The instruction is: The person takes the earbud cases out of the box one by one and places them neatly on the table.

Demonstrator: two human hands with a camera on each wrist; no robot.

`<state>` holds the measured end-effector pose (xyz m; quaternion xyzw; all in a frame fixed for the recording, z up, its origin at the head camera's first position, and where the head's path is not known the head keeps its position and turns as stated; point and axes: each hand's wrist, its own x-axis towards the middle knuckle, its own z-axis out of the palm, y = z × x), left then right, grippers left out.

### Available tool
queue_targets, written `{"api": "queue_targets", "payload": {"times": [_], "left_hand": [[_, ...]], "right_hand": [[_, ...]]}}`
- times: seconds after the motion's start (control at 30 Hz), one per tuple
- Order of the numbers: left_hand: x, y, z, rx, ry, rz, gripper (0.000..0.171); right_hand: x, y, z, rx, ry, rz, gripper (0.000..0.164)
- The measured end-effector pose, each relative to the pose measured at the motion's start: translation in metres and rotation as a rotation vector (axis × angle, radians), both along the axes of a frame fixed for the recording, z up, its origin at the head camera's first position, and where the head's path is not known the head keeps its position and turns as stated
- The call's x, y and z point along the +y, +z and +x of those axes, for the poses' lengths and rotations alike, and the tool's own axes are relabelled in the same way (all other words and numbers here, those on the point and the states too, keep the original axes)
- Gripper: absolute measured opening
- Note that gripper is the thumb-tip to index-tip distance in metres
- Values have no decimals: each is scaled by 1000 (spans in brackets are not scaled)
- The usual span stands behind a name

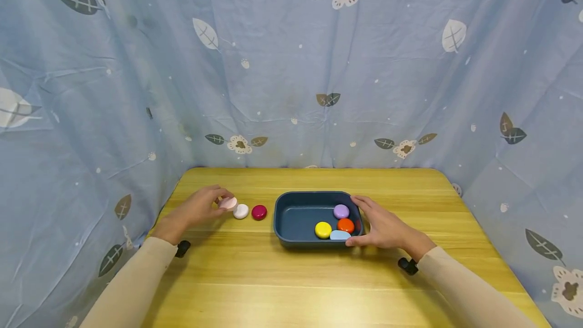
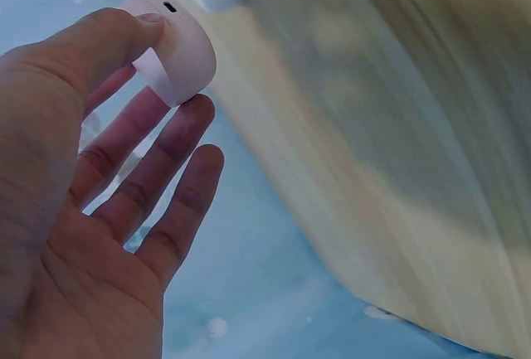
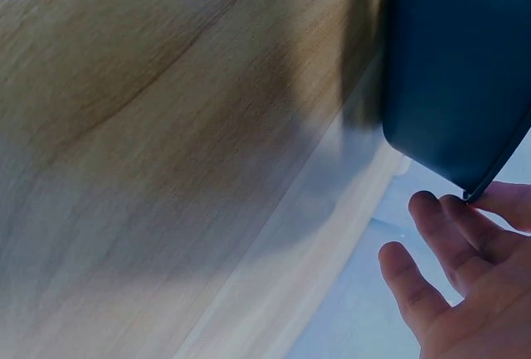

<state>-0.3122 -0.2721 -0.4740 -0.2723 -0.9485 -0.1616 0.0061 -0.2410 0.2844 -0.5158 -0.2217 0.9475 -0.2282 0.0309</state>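
My left hand [image 1: 200, 211] pinches a pale pink round case [image 1: 227, 203] between thumb and fingertips, raised over the left of the table. In the left wrist view, a small dark slot shows on the edge of this case [image 2: 187, 52]; the other fingers spread below it. Just right of it lie a white round piece [image 1: 241, 211] and a dark red one [image 1: 259, 212]. My right hand [image 1: 387, 227] grips the dark blue tray [image 1: 291, 242] at its right end, thumb at the front rim and fingers at the back corner. In the right wrist view, fingertips meet the tray rim.
Inside the tray's right half are purple [image 1: 341, 211], orange-red [image 1: 345, 225], yellow [image 1: 323, 230] and light blue [image 1: 340, 235] round pieces. The wooden table [image 1: 255, 287] is enclosed by a blue patterned curtain [image 1: 282, 65] at the back and sides.
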Motion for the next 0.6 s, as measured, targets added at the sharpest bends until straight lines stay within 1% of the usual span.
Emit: {"api": "queue_targets", "payload": {"times": [0.13, 0.27, 0.4, 0.6], "left_hand": [[-11, -5, -2, -17, 0, -12, 35], [-18, -10, -3, -55, 7, -14, 34], [-22, -14, -4, -79, 3, -5, 30], [-27, -20, -7, -90, -4, -7, 28]], "right_hand": [[0, 0, -1, 0, -2, 5, 133], [0, 0, -1, -5, -3, 4, 134], [0, 0, -1, -8, -2, 1, 133], [-1, 0, 0, -10, -1, 9, 134]]}}
